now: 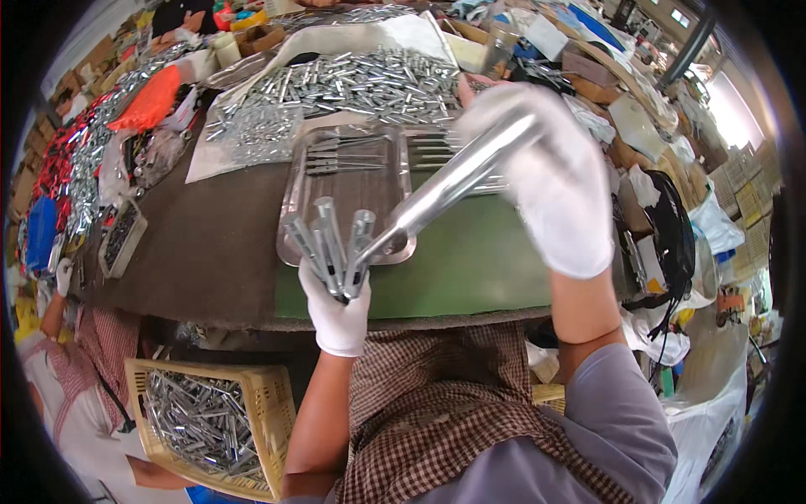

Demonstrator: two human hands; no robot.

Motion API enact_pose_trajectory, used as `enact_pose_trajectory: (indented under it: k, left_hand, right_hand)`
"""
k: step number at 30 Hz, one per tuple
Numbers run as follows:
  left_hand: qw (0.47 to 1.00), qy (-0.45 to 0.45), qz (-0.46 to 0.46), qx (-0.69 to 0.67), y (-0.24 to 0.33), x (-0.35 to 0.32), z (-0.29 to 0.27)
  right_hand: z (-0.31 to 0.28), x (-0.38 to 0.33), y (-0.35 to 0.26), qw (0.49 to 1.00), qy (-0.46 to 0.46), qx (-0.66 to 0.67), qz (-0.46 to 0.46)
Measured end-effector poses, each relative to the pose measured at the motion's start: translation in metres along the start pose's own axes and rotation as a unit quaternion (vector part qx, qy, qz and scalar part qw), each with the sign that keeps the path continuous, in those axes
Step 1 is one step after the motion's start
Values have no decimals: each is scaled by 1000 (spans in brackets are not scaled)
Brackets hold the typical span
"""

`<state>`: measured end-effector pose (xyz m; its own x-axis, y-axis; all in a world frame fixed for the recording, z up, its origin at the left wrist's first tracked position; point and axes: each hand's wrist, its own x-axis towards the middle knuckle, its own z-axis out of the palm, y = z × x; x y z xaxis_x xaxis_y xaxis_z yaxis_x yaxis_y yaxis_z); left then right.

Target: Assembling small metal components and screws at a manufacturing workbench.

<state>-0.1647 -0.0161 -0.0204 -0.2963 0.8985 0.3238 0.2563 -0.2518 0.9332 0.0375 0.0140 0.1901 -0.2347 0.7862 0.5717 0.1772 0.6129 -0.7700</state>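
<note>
My left hand (337, 317), in a white glove, is closed around several short silver metal tubes (327, 239) that fan upward, at the table's near edge. My right hand (561, 197), also gloved and smeared by motion, grips a long shiny metal rod (460, 178). The rod slants down to the left, and its narrower lower end meets the tubes in my left hand; whether it goes inside one cannot be made out. Just behind the tubes lies a metal tray (286, 202) with several slender shafts (348, 158) in it.
A large heap of silver metal parts (369, 84) covers the table's back. More slender shafts (432, 149) lie right of the tray. A yellow crate (273, 412) of metal tubes stands below the edge at left, beside another person's gloved hand (64, 275) and apron.
</note>
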Motion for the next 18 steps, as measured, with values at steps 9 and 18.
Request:
enact_pose_trajectory:
  k: [9,18]
  left_hand:
    - [997,50,-8,-64,-21,-4,4]
    - [979,3,-83,-185,1,-7,-3]
  right_hand:
    - [-73,-64,114,957,21,-119,262]
    - [-73,-70,160,799,-121,-589,3]
